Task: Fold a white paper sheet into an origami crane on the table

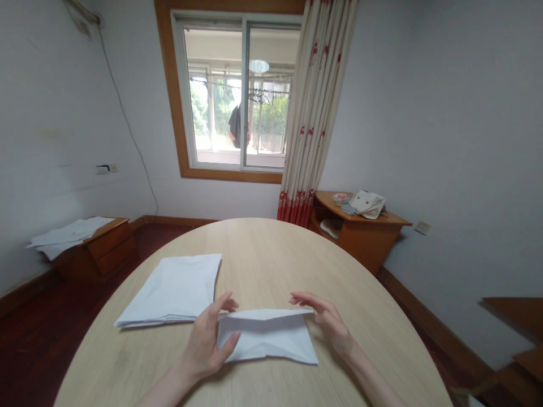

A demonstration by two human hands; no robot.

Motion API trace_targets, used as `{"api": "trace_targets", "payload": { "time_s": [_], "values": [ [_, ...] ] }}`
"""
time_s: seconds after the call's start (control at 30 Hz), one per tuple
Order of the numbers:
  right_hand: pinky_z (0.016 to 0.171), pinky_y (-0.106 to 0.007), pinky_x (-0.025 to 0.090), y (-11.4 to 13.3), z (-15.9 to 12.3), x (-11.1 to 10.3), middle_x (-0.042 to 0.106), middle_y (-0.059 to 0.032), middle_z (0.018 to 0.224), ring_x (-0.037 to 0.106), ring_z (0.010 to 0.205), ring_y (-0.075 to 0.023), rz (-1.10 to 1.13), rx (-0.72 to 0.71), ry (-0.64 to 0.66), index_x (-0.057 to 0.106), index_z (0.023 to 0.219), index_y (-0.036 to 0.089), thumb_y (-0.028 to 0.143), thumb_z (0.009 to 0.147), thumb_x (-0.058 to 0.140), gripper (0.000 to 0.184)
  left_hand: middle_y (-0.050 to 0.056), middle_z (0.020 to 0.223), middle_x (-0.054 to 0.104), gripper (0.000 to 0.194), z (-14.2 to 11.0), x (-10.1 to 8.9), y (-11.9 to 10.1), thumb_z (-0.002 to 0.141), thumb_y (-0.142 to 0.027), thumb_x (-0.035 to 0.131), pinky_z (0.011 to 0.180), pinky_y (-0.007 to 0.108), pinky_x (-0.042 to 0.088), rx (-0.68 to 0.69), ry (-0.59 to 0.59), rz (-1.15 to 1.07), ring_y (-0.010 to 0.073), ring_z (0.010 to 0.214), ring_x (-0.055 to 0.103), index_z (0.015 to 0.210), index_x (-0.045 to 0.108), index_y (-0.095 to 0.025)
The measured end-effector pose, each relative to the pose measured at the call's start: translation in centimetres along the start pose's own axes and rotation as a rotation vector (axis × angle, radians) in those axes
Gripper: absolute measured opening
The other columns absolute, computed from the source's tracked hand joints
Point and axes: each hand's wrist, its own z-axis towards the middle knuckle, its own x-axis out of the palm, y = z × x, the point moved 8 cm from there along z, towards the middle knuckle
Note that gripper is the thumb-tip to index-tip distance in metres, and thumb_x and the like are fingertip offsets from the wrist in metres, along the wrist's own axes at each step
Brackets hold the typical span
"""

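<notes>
A folded white paper sheet [271, 336] lies on the round light-wood table [263, 254] right in front of me. My left hand [210, 339] grips its left end, thumb under the edge and fingers curled over the top. My right hand [326, 319] rests at the paper's upper right corner, fingers bent and fingertips pressing on the fold. A stack of flat white paper sheets [173, 288] lies to the left of the folded sheet, just beyond my left hand.
A low wooden cabinet [106, 246] with white sheets on top stands at the left wall. A corner shelf [360, 226] with a cloth bag stands at the right, beside the curtain [316, 107] and window [240, 93]. Dark wood furniture [517, 322] shows at far right.
</notes>
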Motion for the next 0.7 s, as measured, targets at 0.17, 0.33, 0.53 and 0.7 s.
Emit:
{"api": "trace_targets", "payload": {
  "time_s": [0.17,0.33,0.53,0.7],
  "values": [
    [0.089,-0.044,0.043,0.2,-0.2,0.3,0.071,-0.0134,0.102,0.062,0.097,-0.0289,0.037,0.043,-0.001,0.068,0.114,0.017,0.043,0.081,0.038,0.051,0.005,0.083,0.066,0.06,0.2,-0.1,-0.2,0.094,-0.065,0.029,0.075,0.034,0.049,-0.055,0.024,-0.127,0.0217,0.076,0.064,0.136,0.038,-0.022],
    [0.09,-0.043,0.044,0.7,-0.3,1.3,0.071,-0.0099,0.097,0.063,0.095,-0.0264,-0.14,0.099,0.019,0.071,0.103,0.019,0.053,0.093,0.03,0.054,0.002,0.068,0.066,0.068,0.3,1.3,0.4,0.09,-0.072,0.023,0.066,0.029,0.048,-0.222,0.155,-0.295,0.0195,0.063,0.063,0.116,0.058,-0.019],
    [0.09,-0.036,0.044,1.1,-0.7,4.6,0.069,-0.0081,0.102,0.061,0.098,-0.0238,-0.507,0.058,0.207,0.07,0.097,0.021,0.043,0.096,0.041,0.037,0.002,0.08,0.068,0.03,-0.7,3.8,1.4,0.093,-0.04,0.045,0.067,0.027,0.048,-0.488,0.346,-0.184,0.017,0.067,0.063,0.107,0.062,-0.021],
    [0.087,-0.038,0.046,0.3,-1.1,6.3,0.065,-0.0066,0.106,0.058,0.099,-0.0239,-0.799,-0.016,0.24,0.066,0.105,0.024,0.027,0.093,0.046,0.024,0.005,0.101,0.064,0.019,-1.4,5.3,0.7,0.088,-0.025,0.052,0.08,0.032,0.048,-0.367,0.415,-0.011,0.0203,0.088,0.061,0.104,0.062,-0.023]
  ]
}}
